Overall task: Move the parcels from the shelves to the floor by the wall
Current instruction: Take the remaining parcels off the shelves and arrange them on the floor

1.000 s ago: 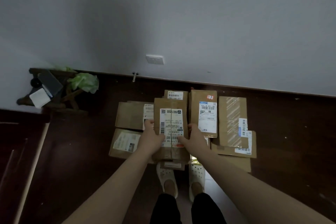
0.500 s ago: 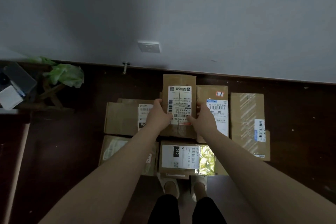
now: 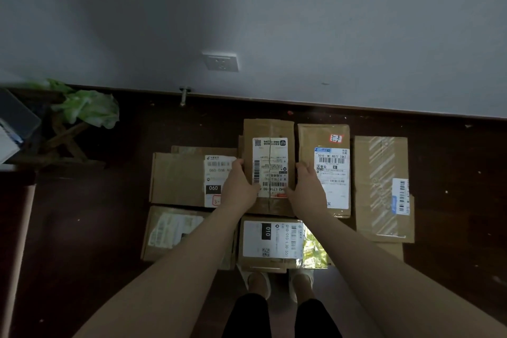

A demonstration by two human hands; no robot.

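Observation:
A tall brown cardboard parcel [image 3: 269,134] with a white barcode label sits among several parcels on the dark floor close to the wall. My left hand [image 3: 239,186] grips its left side and my right hand [image 3: 307,186] grips its right side. It rests on top of another parcel, between a parcel marked 060 [image 3: 181,177] on the left and a labelled parcel [image 3: 323,137] on the right. In front of it lies a parcel marked 010 [image 3: 271,240]. A striped-tape parcel [image 3: 382,186] lies at the far right.
The grey wall [image 3: 274,8] carries a socket [image 3: 220,62], with a door stop [image 3: 184,93] at the baseboard. A wooden stool with a green bag [image 3: 87,110] stands at the left. A shiny foil packet [image 3: 315,252] lies by my feet [image 3: 277,282].
The parcel moved forward from near my body toward the wall and came down onto the stack between the other parcels. Both hands stayed on its sides.

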